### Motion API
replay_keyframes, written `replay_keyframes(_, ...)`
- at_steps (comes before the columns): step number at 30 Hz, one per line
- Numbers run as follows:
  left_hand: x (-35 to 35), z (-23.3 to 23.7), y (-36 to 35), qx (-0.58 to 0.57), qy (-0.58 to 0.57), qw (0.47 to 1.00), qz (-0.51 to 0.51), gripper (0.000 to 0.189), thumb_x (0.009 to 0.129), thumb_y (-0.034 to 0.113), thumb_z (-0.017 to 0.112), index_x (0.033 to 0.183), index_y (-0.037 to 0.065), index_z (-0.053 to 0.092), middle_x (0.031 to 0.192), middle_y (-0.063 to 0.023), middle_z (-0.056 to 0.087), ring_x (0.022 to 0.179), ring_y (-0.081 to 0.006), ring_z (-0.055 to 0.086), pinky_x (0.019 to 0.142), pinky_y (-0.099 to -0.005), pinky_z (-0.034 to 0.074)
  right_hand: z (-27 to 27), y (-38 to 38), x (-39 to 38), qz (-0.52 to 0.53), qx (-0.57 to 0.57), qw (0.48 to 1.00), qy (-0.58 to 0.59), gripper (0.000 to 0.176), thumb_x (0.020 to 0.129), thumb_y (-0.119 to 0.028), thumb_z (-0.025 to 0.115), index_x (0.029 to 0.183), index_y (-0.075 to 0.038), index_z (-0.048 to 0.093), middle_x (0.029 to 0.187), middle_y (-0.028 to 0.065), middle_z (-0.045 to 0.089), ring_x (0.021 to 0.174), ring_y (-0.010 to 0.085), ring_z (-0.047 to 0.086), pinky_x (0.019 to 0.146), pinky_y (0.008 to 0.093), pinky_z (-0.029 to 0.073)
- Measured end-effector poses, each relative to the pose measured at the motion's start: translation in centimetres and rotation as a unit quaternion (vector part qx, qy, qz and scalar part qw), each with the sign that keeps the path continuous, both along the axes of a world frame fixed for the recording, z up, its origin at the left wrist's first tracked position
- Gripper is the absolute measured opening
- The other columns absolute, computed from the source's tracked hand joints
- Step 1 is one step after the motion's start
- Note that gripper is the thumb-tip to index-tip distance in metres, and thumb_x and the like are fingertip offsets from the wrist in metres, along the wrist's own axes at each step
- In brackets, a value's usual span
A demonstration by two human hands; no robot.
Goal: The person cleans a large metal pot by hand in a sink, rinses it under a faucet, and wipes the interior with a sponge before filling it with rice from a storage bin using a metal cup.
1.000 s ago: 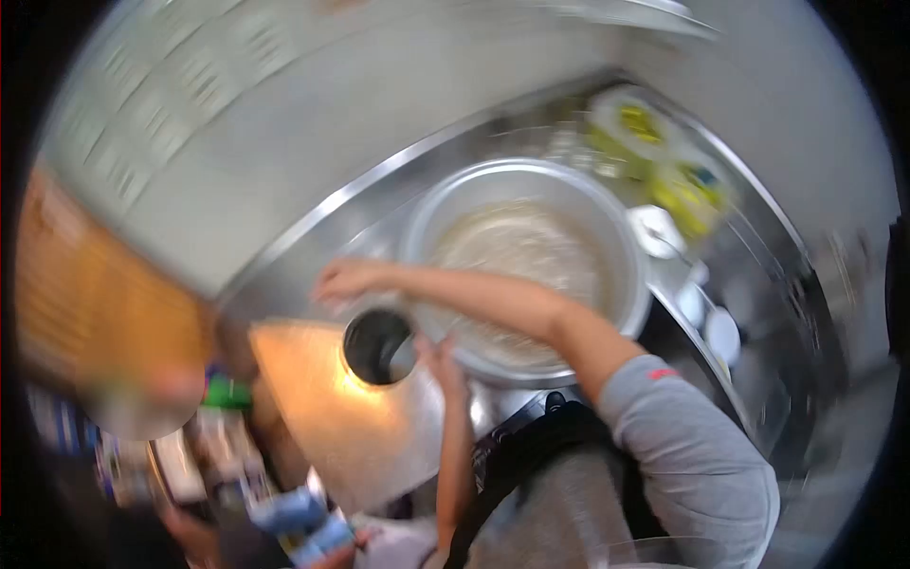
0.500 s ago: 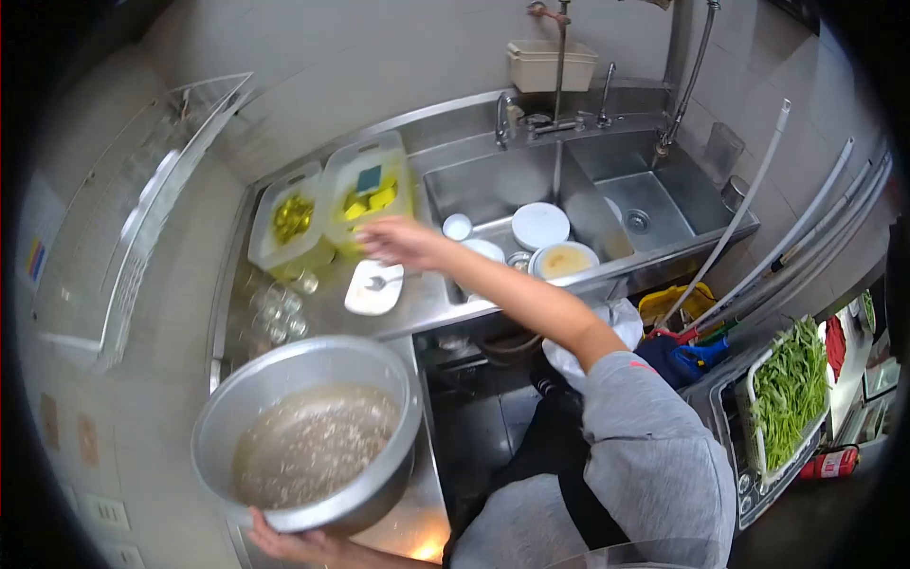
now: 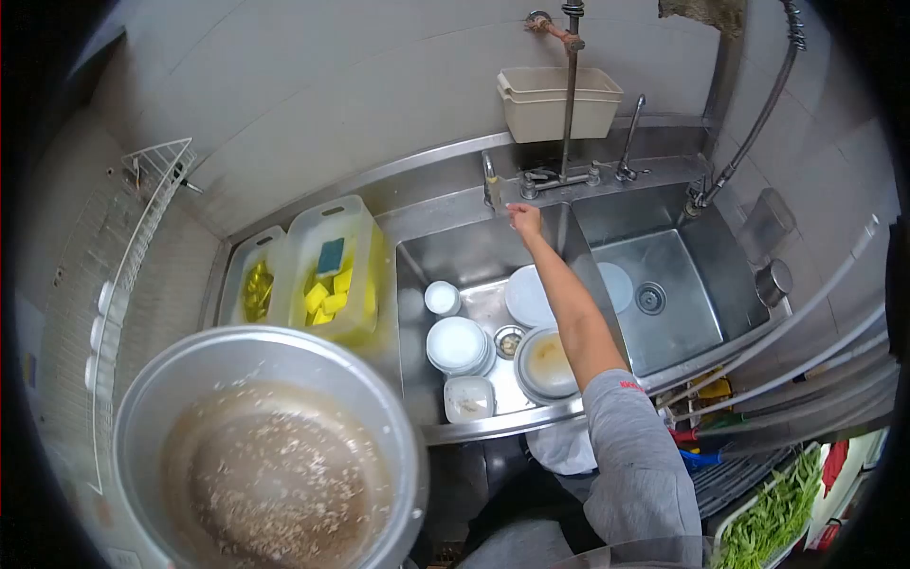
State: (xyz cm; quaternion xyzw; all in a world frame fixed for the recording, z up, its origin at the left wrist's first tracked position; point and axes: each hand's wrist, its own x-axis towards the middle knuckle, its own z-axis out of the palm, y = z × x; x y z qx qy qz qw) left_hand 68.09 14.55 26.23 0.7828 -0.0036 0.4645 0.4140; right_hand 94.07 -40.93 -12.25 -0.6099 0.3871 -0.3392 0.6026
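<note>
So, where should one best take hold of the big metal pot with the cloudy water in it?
Probably at the rim of the big metal pot, gripped on two opposite sides, coming from outside and below. No handles show, it is wide and round, and it holds cloudy water, so it should stay level.

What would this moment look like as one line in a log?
right hand: up by faucet | left hand: out of view | pot: cloudy water, grains | sink: plates, bowls
</note>
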Motion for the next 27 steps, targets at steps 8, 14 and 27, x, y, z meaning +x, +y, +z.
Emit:
replay_keyframes(8, 11.9, -6.7, -5.7, -0.346, 0.238, 0.888, -0.187, 0.050, 0.072, 0.034, 0.055, 0.113, 0.007, 0.048, 0.112, -0.0099, 0.047, 0.102, -0.0242, 0.043, 0.090, -0.0361, 0.032, 0.6, -5.0, 5.0, 0.041, -0.176, 0.978, 0.109, 0.023, 0.071, -0.017, 0.057, 0.092, -0.014, 0.065, 0.083, 0.0139, 0.063, 0.081, 0.0251, 0.060, 0.072, 0.0335, 0.046)
replay_keyframes(14, 16.0, -12.0, -18.5, -0.308, 0.239, 0.841, -0.376, 0.019, 0.073, 0.005, 0.053, 0.091, 0.000, 0.051, 0.073, -0.0023, 0.051, 0.063, -0.0094, 0.049, 0.057, -0.0208, 0.040, -5.3, -6.5, 9.5, 0.097, -0.234, 0.967, -0.024, 0.022, 0.074, -0.018, 0.056, 0.090, -0.006, 0.064, 0.074, 0.0093, 0.062, 0.068, 0.0193, 0.058, 0.063, 0.0313, 0.044)
replay_keyframes(27, 22.5, -23.9, -27.6, -0.338, 0.324, 0.730, -0.498, 0.010, 0.074, -0.001, 0.056, 0.072, 0.007, 0.049, 0.065, 0.0032, 0.048, 0.057, -0.0042, 0.042, 0.053, -0.0191, 0.032, -6.1, 0.8, 5.1, 0.196, 0.328, 0.924, -0.001, 0.009, 0.080, -0.012, 0.055, 0.077, -0.003, 0.057, 0.064, 0.0048, 0.055, 0.050, 0.0123, 0.052, 0.040, 0.0277, 0.040)
